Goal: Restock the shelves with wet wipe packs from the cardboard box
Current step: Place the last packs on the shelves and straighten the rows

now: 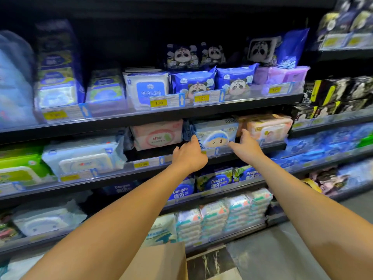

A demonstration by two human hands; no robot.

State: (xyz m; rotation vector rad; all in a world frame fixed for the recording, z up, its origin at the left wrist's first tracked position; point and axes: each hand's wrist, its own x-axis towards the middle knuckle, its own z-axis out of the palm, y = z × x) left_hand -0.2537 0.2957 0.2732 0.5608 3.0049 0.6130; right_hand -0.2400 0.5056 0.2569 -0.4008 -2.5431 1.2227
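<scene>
A light-blue wet wipe pack [216, 134] with a cartoon face stands on the second shelf [222, 156], between a pink pack [158, 134] and a peach pack [268, 129]. My left hand [188, 154] touches the pack's lower left corner, thumb up against its left edge. My right hand [245, 147] touches its lower right corner, with the thumb raised along its right edge. Both arms reach forward at full stretch. A flap of the cardboard box [159, 263] shows at the bottom, below my left forearm.
Shelves above and below hold many wipe packs behind clear rails with yellow price tags [158, 103]. Deeyeo packs [217, 181] sit under my hands. A second shelf unit [333, 118] stands on the right. Grey floor [272, 255] lies at the lower right.
</scene>
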